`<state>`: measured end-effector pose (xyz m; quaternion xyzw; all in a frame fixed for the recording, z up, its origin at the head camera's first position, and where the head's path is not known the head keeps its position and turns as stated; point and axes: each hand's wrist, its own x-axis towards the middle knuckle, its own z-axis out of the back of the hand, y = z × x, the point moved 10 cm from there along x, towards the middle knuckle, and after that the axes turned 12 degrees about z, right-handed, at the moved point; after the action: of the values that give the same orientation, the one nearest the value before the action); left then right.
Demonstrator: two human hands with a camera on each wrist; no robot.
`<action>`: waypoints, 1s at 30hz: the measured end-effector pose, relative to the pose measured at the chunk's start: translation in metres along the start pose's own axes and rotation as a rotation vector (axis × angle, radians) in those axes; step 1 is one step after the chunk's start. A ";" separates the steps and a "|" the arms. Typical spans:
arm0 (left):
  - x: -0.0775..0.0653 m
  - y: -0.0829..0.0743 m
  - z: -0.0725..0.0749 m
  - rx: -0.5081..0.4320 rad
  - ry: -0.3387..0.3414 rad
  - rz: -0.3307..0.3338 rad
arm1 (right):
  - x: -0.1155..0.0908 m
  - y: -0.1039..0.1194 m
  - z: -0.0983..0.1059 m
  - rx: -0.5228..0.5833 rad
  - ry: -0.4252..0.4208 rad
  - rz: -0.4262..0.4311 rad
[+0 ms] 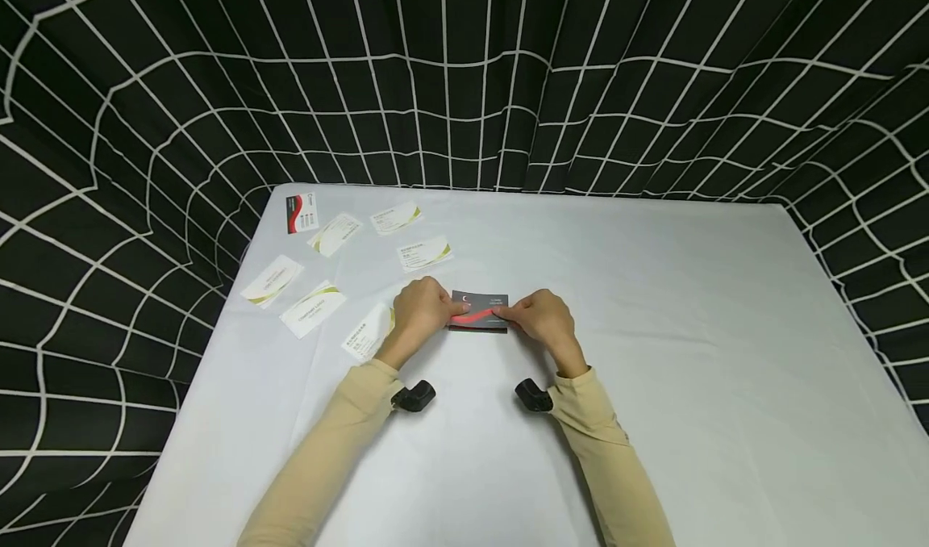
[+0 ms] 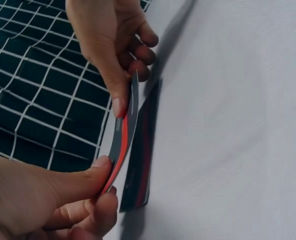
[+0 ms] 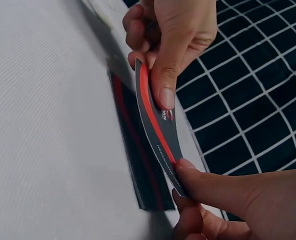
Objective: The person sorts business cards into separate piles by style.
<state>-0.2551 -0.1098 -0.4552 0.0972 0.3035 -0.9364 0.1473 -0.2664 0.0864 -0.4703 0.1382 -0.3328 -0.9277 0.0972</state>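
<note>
A dark grey business card [image 1: 479,300] with a red wavy stripe is held between both hands, one at each short end. My left hand [image 1: 422,315] pinches its left end, thumb on top and fingers beneath. At the other end my right hand [image 1: 544,319] pinches it the same way. Both wrist views show the card [image 2: 122,137] bowed and raised off the tabletop. Below it a second dark card [image 3: 138,145] with a red stripe lies on the white cloth, partly covered by the held one.
Left of the hands, several white business cards [image 1: 313,308] with yellow-green edges lie spread out; one [image 1: 367,333] is beside my left wrist. A red, black and white card [image 1: 302,213] lies near the far left corner. A black gridded curtain [image 1: 464,87] surrounds the white-covered table [image 1: 689,386].
</note>
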 end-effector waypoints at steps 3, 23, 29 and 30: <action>-0.001 0.002 -0.001 0.038 -0.031 0.014 | 0.000 -0.002 -0.006 -0.025 0.006 -0.015; 0.006 0.008 -0.007 0.082 -0.011 0.034 | 0.002 0.014 -0.002 -0.201 0.000 -0.042; 0.006 0.008 -0.013 0.089 -0.009 0.038 | 0.000 0.011 -0.003 -0.183 0.034 -0.012; 0.006 0.008 -0.013 0.089 -0.012 0.034 | 0.000 0.012 -0.003 -0.186 0.038 -0.010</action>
<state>-0.2565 -0.1095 -0.4712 0.1033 0.2588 -0.9469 0.1604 -0.2647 0.0755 -0.4652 0.1475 -0.2428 -0.9523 0.1113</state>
